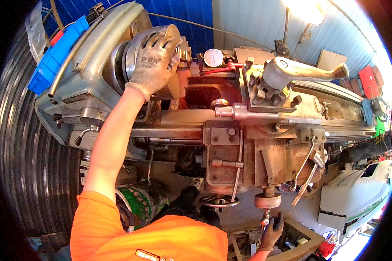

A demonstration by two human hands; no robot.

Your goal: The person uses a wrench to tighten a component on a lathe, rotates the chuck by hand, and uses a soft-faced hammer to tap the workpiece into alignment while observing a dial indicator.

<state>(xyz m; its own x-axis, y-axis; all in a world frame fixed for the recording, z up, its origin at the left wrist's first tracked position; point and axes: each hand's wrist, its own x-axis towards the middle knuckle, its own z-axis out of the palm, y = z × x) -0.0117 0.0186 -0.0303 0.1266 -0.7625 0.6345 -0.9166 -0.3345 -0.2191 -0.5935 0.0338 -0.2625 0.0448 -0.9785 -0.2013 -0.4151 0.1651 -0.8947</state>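
The left hand (154,58), in a grey knit work glove, lies spread over the round grey steel chuck (139,48) of the old metal lathe (196,117) in the upper left of the frame, fingers curled over the chuck's rim and gripping it. The right hand (272,230), in a dark glove at the bottom centre-right, is clenched around the small chrome crank handle (265,217) hanging under the round brownish handwheel (268,201).

Just right of the chuck stands a white-faced dial gauge (213,57) on a red arm, close to the gloved fingers, with little open room between them. Further right the large grey tool-post lever (305,71) juts toward the upper right. Below the bed, the rust-brown carriage apron (257,161) with its thin levers crowds the space above the right hand. A blue plastic bin (54,54) rests on the headstock at the upper left, and a white machine housing (357,195) sits at the lower right.
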